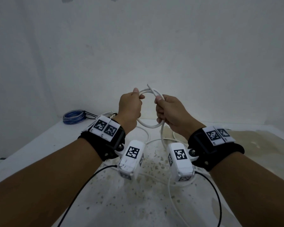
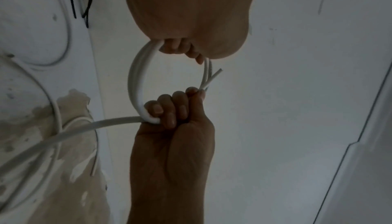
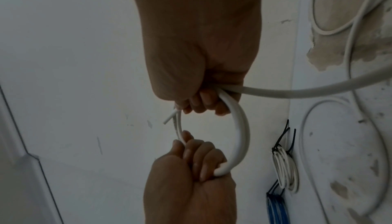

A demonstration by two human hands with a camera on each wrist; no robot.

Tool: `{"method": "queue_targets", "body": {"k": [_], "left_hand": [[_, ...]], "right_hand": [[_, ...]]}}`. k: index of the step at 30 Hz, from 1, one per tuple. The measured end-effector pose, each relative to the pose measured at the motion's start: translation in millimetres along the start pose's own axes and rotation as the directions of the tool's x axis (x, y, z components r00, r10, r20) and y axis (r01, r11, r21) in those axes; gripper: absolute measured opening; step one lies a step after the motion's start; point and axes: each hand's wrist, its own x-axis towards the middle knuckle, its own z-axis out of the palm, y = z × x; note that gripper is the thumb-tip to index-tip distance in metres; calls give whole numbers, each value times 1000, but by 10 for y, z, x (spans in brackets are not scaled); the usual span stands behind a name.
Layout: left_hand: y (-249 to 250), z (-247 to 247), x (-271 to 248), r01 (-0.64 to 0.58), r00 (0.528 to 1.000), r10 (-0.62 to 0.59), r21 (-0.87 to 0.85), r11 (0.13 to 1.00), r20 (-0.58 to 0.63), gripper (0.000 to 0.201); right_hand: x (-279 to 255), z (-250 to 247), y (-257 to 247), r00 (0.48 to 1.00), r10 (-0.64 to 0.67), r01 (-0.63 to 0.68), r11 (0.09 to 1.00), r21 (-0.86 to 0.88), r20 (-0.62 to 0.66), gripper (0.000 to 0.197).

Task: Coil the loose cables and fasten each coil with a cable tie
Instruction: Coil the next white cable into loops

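Both hands raised above the table (image 1: 39,145), level with each other, close to the white wall (image 1: 138,46).

White cable (image 1: 147,126): two turns wound into a small round coil, held in the air between my hands. My left hand (image 1: 129,108) grips the coil's left side, fingers curled round the strands. My right hand (image 1: 169,112) grips the right side, fingers wrapped round the strands, thumb on top. The cable's cut end (image 1: 150,87) sticks up and out just above my right thumb, free of the loop.

From the bottom of my right hand the uncoiled cable tail (image 1: 162,136) drops to the table and runs on in loose curves over the surface below my wrists. Right wrist view shows the same: tail (image 3: 297,92) leaving my fist toward the table, slack loops lying flat.

Finished items at the table's far left edge, against the wall: blue cable coil (image 1: 74,116) lying flat, bound with black cable ties (image 1: 88,115) whose tails stick out sideways. Just beside it, a white cable coil (image 3: 285,169), also bound with a black tie; mostly hidden behind my left wrist in the head view. The two coils lie close together; cannot tell whether they touch.

Table top white, with a brown stained patch (image 1: 252,141) on the right and speckles in the middle. No containers in view.
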Motion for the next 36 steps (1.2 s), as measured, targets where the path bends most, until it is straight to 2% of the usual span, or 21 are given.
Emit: {"method": "queue_targets", "body": {"k": [3,6,8,10,11,12,13,14,15,16,17,18,19,20,21,22,23,27,30,33,36], "left_hand": [[-11,-10,10,-30,999,29,69,997,27,41],[-36,-21,3,-91,994,84,123,988,63,43],[-88,-64,8,-74,997,78,223,972,-11,52],[-137,-132,-73,-66,993,101,449,891,-54,61],[-151,-149,-155,-64,998,69,546,835,11,61],[-150,-147,-264,-46,990,-40,586,809,132,63],[-164,-117,-380,20,941,-213,585,811,264,66],[-170,-80,-501,148,830,-399,537,831,389,69],[-183,-44,-603,301,674,-528,460,835,517,73],[-213,9,-652,437,527,-561,363,823,639,76],[-238,84,-663,545,440,-535,259,798,721,79],[-251,170,-650,625,435,-503,152,765,747,82],[-242,257,-627,689,511,-488,3,725,708,80],[-213,324,-609,694,652,-494,-190,694,576,70],[-203,351,-591,613,779,-471,-346,710,413,56],[-185,360,-554,503,863,-409,-414,759,297,42],[-155,372,-527,433,899,-358,-395,810,252,33],[-88,479,-609,320,940,-259,-311,895,221,26],[-4,502,-620,310,951,-284,-354,882,124,24],[2,472,-534,235,971,-218,-243,941,97,19],[-59,459,-648,150,984,-138,-107,983,110,21]], "right_hand": [[0,-8,20,1000,1,-1,1000,-20,21,27],[20,-37,35,999,-15,16,1000,17,-43,27],[64,-47,7,985,-16,30,996,80,-172,28],[147,-97,-46,941,-16,52,994,96,-338,28],[186,-126,-79,917,-21,61,994,88,-399,29],[219,-149,-110,896,-27,71,994,83,-443,29],[242,-160,-140,882,-30,83,992,92,-471,29],[257,-150,-163,873,-24,93,989,119,-486,29],[257,-121,-183,872,-10,102,982,161,-490,29],[243,-84,-204,875,5,108,973,205,-485,28],[227,-47,-215,879,17,113,963,243,-476,28],[207,-19,-213,883,25,115,957,267,-469,27],[185,-8,-197,883,29,114,955,273,-469,27],[160,-12,-169,879,29,113,957,266,-477,27],[135,-31,-133,870,27,112,961,251,-492,27],[111,-66,-96,857,26,112,966,234,-514,27],[90,-105,-62,843,28,108,970,219,-538,27],[50,-258,-9,793,38,105,975,197,-608,27],[45,-305,-12,781,28,103,980,172,-624,28],[42,-293,-1,756,35,85,985,150,-654,28],[91,-310,2,706,198,18,955,297,-680,28]]}}
